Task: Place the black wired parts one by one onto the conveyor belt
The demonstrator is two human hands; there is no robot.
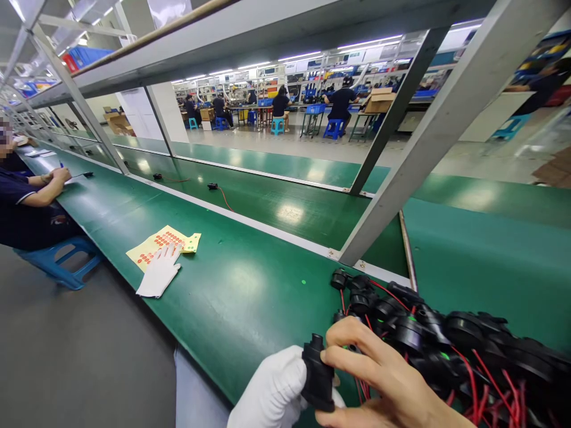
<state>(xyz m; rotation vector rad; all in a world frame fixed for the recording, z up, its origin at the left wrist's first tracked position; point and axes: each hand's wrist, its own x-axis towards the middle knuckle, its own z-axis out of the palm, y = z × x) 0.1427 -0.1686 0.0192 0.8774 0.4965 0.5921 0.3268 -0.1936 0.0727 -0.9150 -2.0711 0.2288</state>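
A black plastic part (317, 375) with a short stub on top is held between my two hands near the bottom of the view. My left hand (279, 383), in a white glove, closes on its left side. The bare fingers of my right hand (377, 374) grip its right side and lower edge. Close by on the right lies a heap of black round-bodied parts (408, 333) with red wires, some bearing green dots. My right hand covers some of that heap.
A white glove (159, 274) lies on a yellow sticker sheet (145, 246) on the green bench (232, 297). Slanting metal posts (428, 128) rise beyond the heap. Wired black parts (213, 186) rest on the sunken green strip. Another person (27, 199) sits at the far left.
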